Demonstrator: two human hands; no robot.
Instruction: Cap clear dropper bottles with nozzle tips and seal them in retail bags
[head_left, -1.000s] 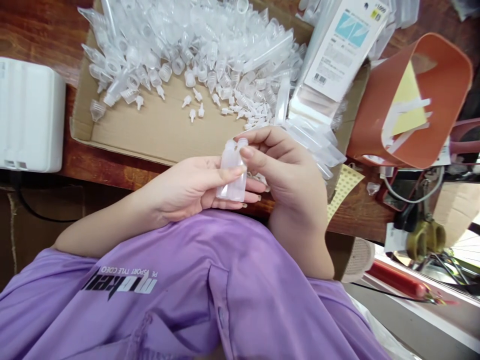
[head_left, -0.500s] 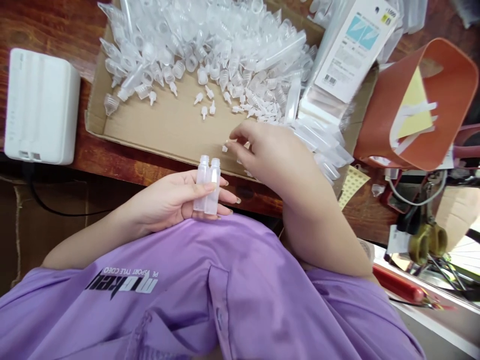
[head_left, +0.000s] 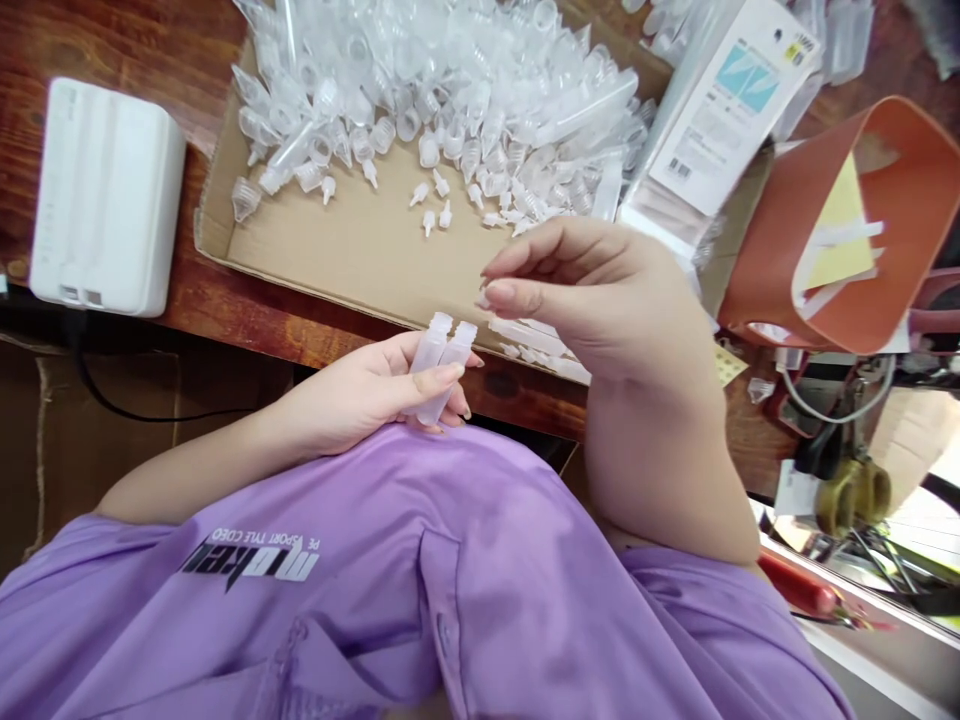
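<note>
Bright, even daylight; soft shadows; slight motion blur; wide-angle bending at the edges; glare lower right

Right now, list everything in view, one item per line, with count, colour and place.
small bottles: two, translucent, side by side in the left hand
cardboard tray: one, brown, on the table
caps and tips: too many to count, clear, heaped in the tray
white box: one, left of the tray
packet: one, white and blue, right of the heap
bin: one, orange, far right
wooden table: one, dark brown
shirt: one, purple, bottom
left hand: grips the bottles
right hand: fingertips pinched; any contents hidden
</note>
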